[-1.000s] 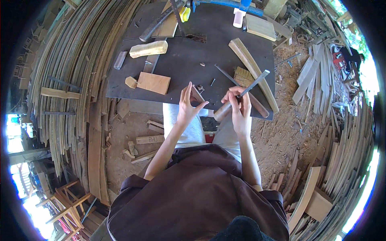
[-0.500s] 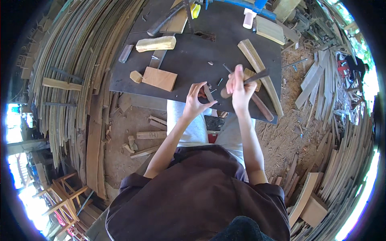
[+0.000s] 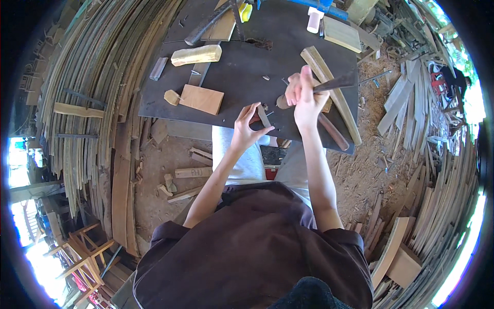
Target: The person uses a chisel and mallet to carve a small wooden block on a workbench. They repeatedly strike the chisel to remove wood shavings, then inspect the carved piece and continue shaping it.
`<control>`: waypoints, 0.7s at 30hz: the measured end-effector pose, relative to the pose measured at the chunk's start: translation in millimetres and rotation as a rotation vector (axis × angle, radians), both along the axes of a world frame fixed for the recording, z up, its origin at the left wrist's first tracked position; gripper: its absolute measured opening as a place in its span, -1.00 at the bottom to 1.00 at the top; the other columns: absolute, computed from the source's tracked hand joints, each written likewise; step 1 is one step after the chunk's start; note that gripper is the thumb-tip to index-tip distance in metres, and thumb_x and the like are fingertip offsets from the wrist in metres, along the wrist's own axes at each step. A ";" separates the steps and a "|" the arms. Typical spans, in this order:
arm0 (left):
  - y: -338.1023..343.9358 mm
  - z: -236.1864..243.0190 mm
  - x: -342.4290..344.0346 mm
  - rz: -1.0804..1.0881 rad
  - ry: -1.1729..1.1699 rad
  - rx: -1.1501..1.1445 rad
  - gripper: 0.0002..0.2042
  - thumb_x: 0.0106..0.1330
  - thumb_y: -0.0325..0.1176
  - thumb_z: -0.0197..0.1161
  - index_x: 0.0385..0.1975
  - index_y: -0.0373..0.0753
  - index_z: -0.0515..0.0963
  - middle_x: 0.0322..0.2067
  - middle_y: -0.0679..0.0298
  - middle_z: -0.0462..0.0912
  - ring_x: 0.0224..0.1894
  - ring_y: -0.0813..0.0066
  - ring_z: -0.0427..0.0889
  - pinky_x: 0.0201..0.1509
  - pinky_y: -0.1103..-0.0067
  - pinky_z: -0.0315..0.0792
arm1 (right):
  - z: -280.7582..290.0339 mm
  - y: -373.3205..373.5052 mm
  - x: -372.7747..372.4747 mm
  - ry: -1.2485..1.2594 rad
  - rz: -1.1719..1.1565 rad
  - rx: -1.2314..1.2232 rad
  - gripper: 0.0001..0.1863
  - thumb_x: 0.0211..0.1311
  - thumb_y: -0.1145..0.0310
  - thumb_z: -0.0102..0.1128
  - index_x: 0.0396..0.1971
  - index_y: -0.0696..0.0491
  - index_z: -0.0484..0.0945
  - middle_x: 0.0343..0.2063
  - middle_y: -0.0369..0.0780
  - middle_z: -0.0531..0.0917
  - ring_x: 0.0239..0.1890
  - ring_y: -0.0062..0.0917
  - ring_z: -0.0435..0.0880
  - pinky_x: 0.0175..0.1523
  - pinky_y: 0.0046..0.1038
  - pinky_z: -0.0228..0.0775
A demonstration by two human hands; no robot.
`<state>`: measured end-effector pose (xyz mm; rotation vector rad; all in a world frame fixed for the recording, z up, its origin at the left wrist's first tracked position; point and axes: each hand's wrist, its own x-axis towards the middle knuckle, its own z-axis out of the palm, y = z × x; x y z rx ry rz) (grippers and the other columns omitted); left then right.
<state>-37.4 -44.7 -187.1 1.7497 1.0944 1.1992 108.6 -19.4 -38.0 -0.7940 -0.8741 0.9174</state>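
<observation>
My left hand, near the bench's front edge, pinches a small wooden piece between thumb and fingers. Above and right of it, my right hand is closed on a tool with a dark metal bar and a round wooden handle. A long pale wood strip lies beside and beneath that hand on the dark bench. A brown rounded bar lies to its right. A flat block and a small hexagonal piece rest left of my left hand.
A chunky offcut, a dark iron bar, a blue clamp, a pale container and a board occupy the bench's far side. Stacked boards line the left; loose slats and wooden frames stand around.
My right hand has risen with the tool, whose bar has swung toward level, pointing right. My left hand has shifted slightly rightward in the picture, still on the small piece.
</observation>
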 end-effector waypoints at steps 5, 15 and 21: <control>-0.7 7.0 -2.3 0.069 0.229 0.155 -0.25 -0.21 -0.32 0.59 0.07 -0.39 0.43 -0.02 0.07 0.53 -0.07 0.18 0.59 0.05 0.39 0.50 | -33.2 -2.0 -4.7 0.060 0.059 -0.037 -0.40 0.40 0.18 0.07 -0.88 0.00 0.20 -0.87 -0.41 0.26 -0.84 -0.74 0.24 -0.70 -0.63 -0.03; -3.0 -2.8 -13.5 0.013 0.144 0.096 -0.22 -0.16 -0.34 0.58 0.15 -0.32 0.36 -0.04 0.05 0.54 -0.16 0.24 0.61 -0.06 0.43 0.55 | -5.5 -1.1 1.3 -0.001 0.060 -0.102 -0.40 0.42 0.23 0.02 -0.89 -0.02 0.15 -0.91 -0.38 0.23 -0.87 -0.70 0.20 -0.48 -0.60 0.22; 4.1 1.8 -16.7 -0.126 0.001 -0.049 -0.21 -0.12 -0.48 0.53 0.22 -0.28 0.31 0.02 0.12 0.49 -0.22 0.43 0.64 -0.20 0.58 0.59 | -24.2 -22.5 -4.2 -0.106 0.081 -0.188 -0.41 0.42 0.27 0.03 -0.89 0.00 0.17 -0.87 -0.39 0.26 -0.84 -0.73 0.23 -0.68 -0.60 0.01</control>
